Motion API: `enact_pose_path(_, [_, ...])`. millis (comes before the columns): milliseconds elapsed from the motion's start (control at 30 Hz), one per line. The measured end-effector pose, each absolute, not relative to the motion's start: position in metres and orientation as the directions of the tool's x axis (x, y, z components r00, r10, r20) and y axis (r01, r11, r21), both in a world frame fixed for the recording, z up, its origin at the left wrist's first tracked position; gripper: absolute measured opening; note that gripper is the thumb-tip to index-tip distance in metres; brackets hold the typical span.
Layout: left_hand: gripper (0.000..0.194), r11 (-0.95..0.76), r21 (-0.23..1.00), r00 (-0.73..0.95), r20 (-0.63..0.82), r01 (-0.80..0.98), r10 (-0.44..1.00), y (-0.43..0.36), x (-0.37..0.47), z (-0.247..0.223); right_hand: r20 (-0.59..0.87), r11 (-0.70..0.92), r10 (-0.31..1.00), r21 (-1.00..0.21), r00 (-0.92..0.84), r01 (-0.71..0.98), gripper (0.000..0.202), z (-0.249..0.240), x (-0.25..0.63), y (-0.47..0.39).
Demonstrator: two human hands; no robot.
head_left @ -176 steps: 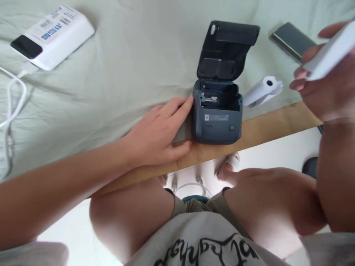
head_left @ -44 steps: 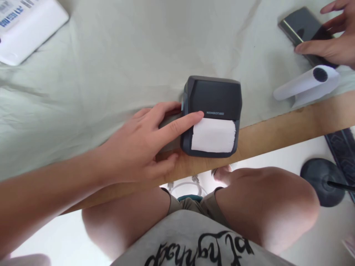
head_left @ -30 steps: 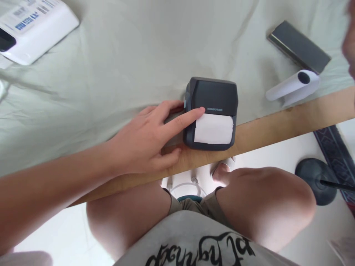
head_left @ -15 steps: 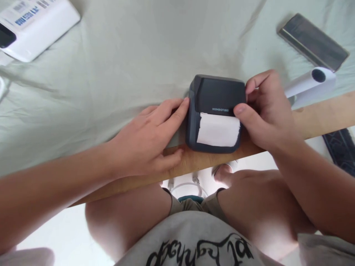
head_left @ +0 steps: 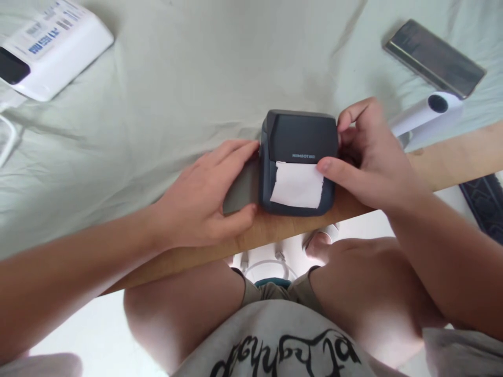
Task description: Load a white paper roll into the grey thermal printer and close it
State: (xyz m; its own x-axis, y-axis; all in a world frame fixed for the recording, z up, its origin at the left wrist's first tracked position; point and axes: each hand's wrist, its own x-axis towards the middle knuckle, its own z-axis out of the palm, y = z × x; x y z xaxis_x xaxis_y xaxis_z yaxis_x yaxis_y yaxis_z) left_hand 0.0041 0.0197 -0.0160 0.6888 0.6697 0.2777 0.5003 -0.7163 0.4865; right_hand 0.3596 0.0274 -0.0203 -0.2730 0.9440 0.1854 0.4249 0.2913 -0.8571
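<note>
A dark label printer (head_left: 304, 133) marked NIIMBOT sits at the table's front edge with its lid closed. A strip of white paper (head_left: 297, 186) with ragged side edges lies over its front, coming from under the lid. My left hand (head_left: 206, 196) rests on the cloth at the printer's left, fingers stretched and thumb apart, fingertips at the printer's side. With its thumb on the paper's upper right corner and fingers curled against the printer's right side, my right hand (head_left: 373, 157) grips the printer. The curled fingertips are partly hidden.
A pale green cloth (head_left: 188, 68) covers the table behind a bare wooden edge (head_left: 459, 152). A white device (head_left: 74, 52) with a label and a white cable (head_left: 10, 139) lie at left. At right are a phone (head_left: 436, 55) and a white object with a dark round end (head_left: 438, 103).
My right thumb has slid from the lid's lower right corner onto the paper's upper corner. My left thumb has spread farther from its fingers. The view has shifted slightly.
</note>
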Motion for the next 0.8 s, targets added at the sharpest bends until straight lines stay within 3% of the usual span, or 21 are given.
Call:
enact_pose_path(100, [0.086,-0.701,0.463,0.687,0.236,0.542,0.687,0.02,0.004,-0.018,0.107,0.232,0.941,-0.893,-0.32,0.386,0.092,-0.009,0.366,0.032])
enact_pose_path(233, [0.087,-0.741,0.433,0.697,0.294,0.514,0.655,0.019,0.004,-0.02,0.034,0.203,0.898,-0.917,-0.44,0.345,0.085,0.001,0.374,0.037])
enact_pose_path(467, [0.09,-0.721,0.514,0.742,0.219,0.465,0.634,0.019,0.004,-0.013,0.107,0.267,0.907,-0.894,-0.407,0.361,0.09,-0.015,0.369,0.034])
enact_pose_path(567, [0.09,-0.765,0.447,0.692,0.356,0.464,0.628,0.018,0.006,-0.019,0.135,0.279,0.916,-0.891,-0.379,0.357,0.093,-0.018,0.366,0.035])
enact_pose_path(800, [0.09,-0.724,0.429,0.686,0.274,0.54,0.674,0.013,0.015,-0.015,0.167,0.285,0.93,-0.889,-0.327,0.359,0.09,0.025,0.362,0.038])
